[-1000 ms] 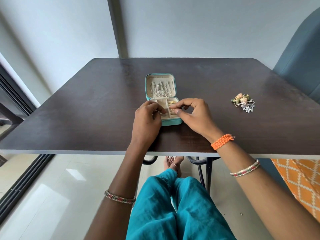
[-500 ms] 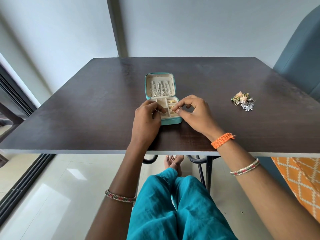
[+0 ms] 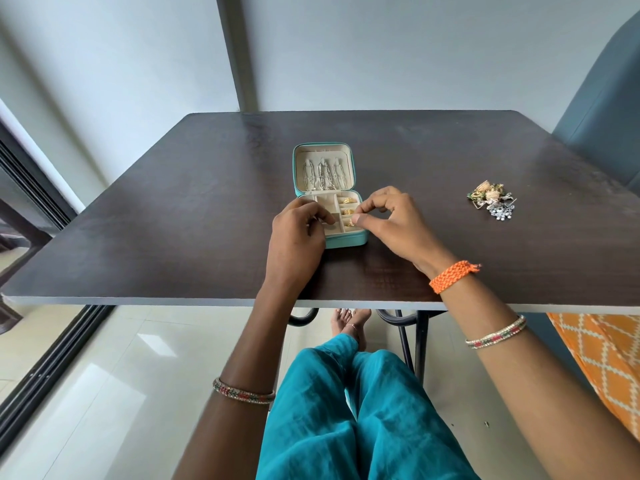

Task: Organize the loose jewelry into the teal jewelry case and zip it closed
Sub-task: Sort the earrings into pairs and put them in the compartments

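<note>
The teal jewelry case (image 3: 346, 240) lies open on the dark table (image 3: 166, 216). Silver chains (image 3: 323, 173) hang inside its raised lid. Two gold rings (image 3: 347, 206) sit in the right-hand slots of the base. My right hand (image 3: 394, 220) pinches a third gold ring (image 3: 351, 222) between thumb and forefinger at the nearest right slot. My left hand (image 3: 298, 233) has its fingers curled over the case's left rim and hides the left compartment. A pile of loose jewelry (image 3: 491, 200) lies on the table, well to the right of the case.
A blue chair back (image 3: 602, 109) stands at the table's far right corner. An orange patterned cloth (image 3: 602, 355) lies below the table's near right edge. My knees in teal trousers (image 3: 346, 410) are under the near edge.
My right hand's fingertips have shifted slightly to the right at the nearest right slot. My left hand has stayed on the case's left rim.
</note>
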Tool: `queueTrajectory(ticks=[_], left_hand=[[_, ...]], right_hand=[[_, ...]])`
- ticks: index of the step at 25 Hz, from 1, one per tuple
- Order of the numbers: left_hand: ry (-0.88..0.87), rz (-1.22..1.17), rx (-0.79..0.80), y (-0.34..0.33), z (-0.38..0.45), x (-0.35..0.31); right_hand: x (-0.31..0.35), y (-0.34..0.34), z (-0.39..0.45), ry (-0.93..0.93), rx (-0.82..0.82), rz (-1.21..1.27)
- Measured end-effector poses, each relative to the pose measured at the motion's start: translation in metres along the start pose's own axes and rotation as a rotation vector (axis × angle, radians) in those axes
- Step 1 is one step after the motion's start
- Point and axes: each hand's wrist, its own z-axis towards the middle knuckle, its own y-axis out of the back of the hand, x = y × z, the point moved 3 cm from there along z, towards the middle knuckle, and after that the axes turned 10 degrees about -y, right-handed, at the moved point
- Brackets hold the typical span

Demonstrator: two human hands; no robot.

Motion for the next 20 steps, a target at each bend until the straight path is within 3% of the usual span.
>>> queueTrajectory(ticks=[4,14,20], left_hand=[[0.015,-0.005,0.01,-0.001,0.0,0.003],[0.033,-0.011,0.019,-0.002,0.0,0.004],[0.009,-0.019,0.013,0.0,0.0,0.0]], right_hand=[[0.002,-0.001,0.002,-0.123,0.103,0.16],[-0.005,-0.002,0.009,-0.148,0.007,0.114],[-0.002,0.005,0.017,-0.273,0.184,0.204]])
